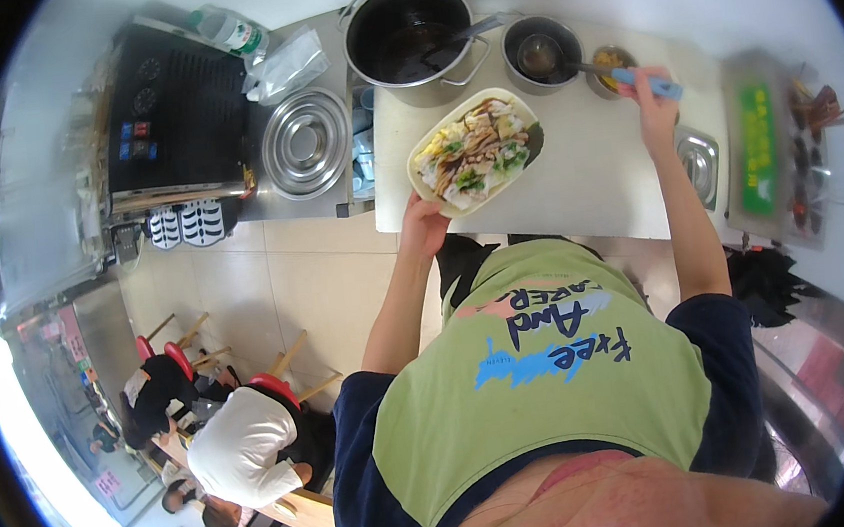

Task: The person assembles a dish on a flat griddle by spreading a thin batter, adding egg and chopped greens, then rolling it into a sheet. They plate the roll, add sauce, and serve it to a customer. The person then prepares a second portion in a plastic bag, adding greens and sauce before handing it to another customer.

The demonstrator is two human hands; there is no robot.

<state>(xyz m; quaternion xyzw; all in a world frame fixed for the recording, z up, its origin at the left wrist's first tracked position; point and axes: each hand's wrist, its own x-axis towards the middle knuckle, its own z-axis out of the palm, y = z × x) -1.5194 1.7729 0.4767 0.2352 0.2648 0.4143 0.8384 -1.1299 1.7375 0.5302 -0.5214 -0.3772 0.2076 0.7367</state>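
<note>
My left hand (425, 223) grips the near edge of a pale oval plate (441, 209) and holds it above the white counter (580, 174). Rice noodle rolls (474, 155) with brown sauce, yellow egg and green leaves cover the plate. In my right hand (652, 104) is the blue handle of a metal ladle (541, 55). The ladle's bowl sits inside a small metal pot (527, 87) of dark liquid. A small metal bowl of chopped yellow food (607, 60) stands beside that pot, partly under the ladle's handle.
A large steel pot (390, 84) of dark liquid, with another ladle (480, 26) in it, stands at the back. Leftward are a round metal lid (306, 144), a plastic bottle (233, 35) and a black appliance (175, 112). People (246, 444) sit on red stools at the lower left.
</note>
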